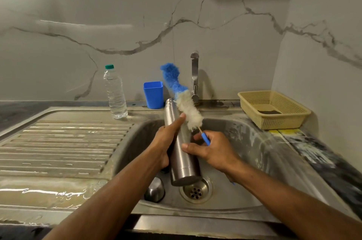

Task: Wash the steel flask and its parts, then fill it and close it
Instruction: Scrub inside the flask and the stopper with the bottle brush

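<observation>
Left hand [163, 141] grips the steel flask [181, 153] tilted over the sink [244, 161]; right hand [210, 149] holds the bottle brush [185, 102] by its blue handle, bristles outside, beside the flask mouth; steel cap [154, 190] near the drain [195, 190]

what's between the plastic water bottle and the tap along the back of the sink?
Head view: a blue plastic cup stands between the water bottle and the tap. The bottle brush's blue tip also crosses that gap, held up nearer the camera.

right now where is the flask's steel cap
In the head view the steel cap lies on the floor of the sink, left of the drain and just below the flask that the left hand grips.
</observation>
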